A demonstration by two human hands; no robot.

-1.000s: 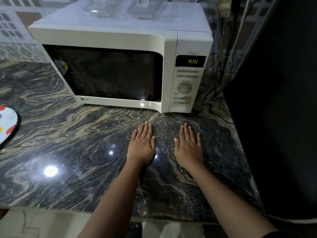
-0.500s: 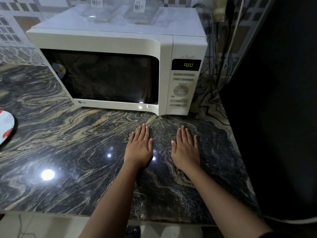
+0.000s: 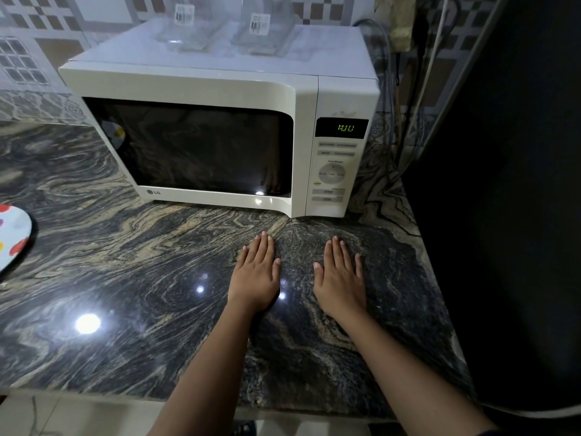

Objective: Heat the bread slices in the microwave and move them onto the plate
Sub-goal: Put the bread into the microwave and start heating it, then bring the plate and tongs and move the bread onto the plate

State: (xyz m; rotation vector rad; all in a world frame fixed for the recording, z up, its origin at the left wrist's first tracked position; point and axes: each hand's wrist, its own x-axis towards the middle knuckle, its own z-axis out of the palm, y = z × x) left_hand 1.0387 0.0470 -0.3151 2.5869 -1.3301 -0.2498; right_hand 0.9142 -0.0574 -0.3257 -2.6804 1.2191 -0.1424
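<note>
A white microwave (image 3: 201,86) stands at the back of the dark marble counter (image 3: 125,278) with its door closed. Its dark window hides whatever is inside. Green digits glow on the display (image 3: 345,127). My left hand (image 3: 256,275) lies flat on the counter in front of the microwave, fingers straight. My right hand (image 3: 341,278) lies flat beside it, a hand's width to the right. Neither hand holds anything. A white plate (image 3: 12,237) with coloured spots shows at the left edge, partly cut off. No bread is visible.
Two clear glass containers (image 3: 191,29) with barcode labels sit on top of the microwave. A large dark appliance (image 3: 503,184) fills the right side. Cables (image 3: 405,89) run down the tiled wall behind the microwave. The counter's front edge runs along the bottom.
The view has tilted and shifted slightly, so the microwave sits lower in the frame. Both hands stay flat on the counter in the same place.
</note>
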